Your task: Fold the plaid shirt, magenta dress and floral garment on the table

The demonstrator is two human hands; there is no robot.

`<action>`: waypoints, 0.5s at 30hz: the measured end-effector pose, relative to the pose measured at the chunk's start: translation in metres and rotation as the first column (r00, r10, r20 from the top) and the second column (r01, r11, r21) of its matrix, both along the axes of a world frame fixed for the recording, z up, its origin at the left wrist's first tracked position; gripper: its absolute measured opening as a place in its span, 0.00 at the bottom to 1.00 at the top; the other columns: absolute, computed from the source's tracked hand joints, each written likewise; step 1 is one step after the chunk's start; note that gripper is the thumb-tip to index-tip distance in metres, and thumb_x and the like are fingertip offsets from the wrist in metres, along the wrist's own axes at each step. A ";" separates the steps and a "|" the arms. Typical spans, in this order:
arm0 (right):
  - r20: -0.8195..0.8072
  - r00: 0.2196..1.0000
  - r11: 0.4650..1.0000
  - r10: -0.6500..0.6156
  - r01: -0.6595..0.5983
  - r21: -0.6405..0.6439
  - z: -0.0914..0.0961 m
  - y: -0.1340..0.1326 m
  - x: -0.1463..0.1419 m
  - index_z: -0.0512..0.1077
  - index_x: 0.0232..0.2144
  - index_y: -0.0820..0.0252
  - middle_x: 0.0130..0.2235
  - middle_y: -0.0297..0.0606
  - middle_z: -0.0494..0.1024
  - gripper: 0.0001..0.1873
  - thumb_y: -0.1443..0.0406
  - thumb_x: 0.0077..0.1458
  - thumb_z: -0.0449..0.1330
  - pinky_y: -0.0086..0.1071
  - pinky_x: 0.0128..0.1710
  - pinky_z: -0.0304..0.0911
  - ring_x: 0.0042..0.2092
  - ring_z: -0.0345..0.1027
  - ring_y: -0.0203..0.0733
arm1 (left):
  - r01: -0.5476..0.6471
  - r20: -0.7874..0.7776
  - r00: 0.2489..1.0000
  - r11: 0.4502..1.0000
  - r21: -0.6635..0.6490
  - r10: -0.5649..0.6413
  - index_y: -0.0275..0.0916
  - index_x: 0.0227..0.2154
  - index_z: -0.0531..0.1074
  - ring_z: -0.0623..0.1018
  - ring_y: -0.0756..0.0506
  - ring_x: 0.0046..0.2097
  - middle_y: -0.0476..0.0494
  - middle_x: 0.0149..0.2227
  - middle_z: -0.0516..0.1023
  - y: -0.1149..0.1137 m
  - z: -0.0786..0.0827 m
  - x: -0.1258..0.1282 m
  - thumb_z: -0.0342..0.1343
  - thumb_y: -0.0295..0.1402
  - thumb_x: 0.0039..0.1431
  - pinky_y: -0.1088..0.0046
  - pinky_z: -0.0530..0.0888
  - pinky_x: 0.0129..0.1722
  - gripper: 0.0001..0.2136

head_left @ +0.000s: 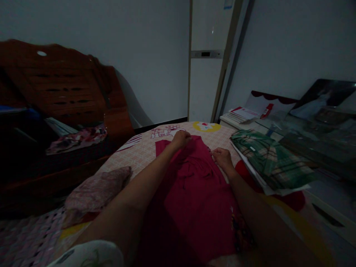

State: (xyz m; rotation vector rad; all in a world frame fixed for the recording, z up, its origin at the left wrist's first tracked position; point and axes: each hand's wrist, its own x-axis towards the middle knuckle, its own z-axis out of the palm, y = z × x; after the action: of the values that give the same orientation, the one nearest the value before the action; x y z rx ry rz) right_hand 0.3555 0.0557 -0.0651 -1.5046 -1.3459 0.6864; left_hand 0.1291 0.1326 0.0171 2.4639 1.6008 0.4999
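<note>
A dark red garment (194,196) lies spread on the patterned bedsheet (141,148) in front of me. My left hand (181,139) rests at the garment's far edge with its fingers closed on the red cloth. At the garment's right edge, my right hand (221,156) is closed, pinching the fabric. Both forearms stretch out over the garment.
A folded green plaid cloth (267,163) lies on white paper to the right. A crumpled pink floral cloth (97,189) sits at the left. A wooden headboard (63,85) stands at the left, a white cabinet (205,74) behind, and a glass-topped table (319,148) with papers at right.
</note>
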 end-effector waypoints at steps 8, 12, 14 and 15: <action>-0.025 0.999 1.000 0.031 -0.031 -0.002 0.002 -0.001 -0.002 0.70 0.20 0.58 0.17 0.30 0.69 0.11 0.58 0.44 0.56 0.27 0.22 0.57 0.21 0.64 0.36 | -0.171 -0.001 0.985 0.982 -0.077 0.171 0.30 0.45 0.78 0.77 0.38 0.51 0.28 0.50 0.78 0.044 -0.035 0.065 0.54 0.30 0.60 0.67 0.71 0.50 0.14; 0.013 1.000 1.000 0.010 -0.010 0.005 -0.001 0.003 -0.001 0.71 0.20 0.58 0.17 0.30 0.69 0.10 0.59 0.45 0.56 0.27 0.23 0.58 0.22 0.64 0.36 | -0.221 0.014 0.975 0.974 -0.053 0.222 0.33 0.44 0.78 0.77 0.37 0.50 0.29 0.47 0.79 0.053 -0.042 0.071 0.56 0.35 0.60 0.66 0.72 0.47 0.14; 0.035 0.999 1.000 0.009 -0.010 0.014 -0.002 0.004 0.000 0.71 0.20 0.58 0.17 0.30 0.69 0.10 0.59 0.46 0.56 0.26 0.23 0.58 0.22 0.65 0.36 | -0.206 0.013 0.978 0.977 -0.063 0.207 0.33 0.44 0.78 0.77 0.37 0.49 0.29 0.45 0.79 0.055 -0.042 0.072 0.59 0.36 0.58 0.67 0.73 0.46 0.15; 0.045 0.999 1.000 0.011 -0.012 0.017 -0.002 0.004 0.000 0.72 0.20 0.58 0.17 0.30 0.69 0.10 0.59 0.46 0.56 0.26 0.23 0.58 0.22 0.65 0.36 | -0.197 0.012 0.980 0.978 -0.072 0.198 0.33 0.44 0.78 0.77 0.37 0.49 0.30 0.45 0.79 0.056 -0.042 0.073 0.60 0.36 0.57 0.67 0.73 0.46 0.15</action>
State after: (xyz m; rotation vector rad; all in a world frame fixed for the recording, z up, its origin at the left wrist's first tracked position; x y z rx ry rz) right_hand 0.3558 0.0598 -0.0675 -1.5072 -1.3922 0.6499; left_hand 0.2021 0.1889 -0.0246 2.2546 1.8335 0.4834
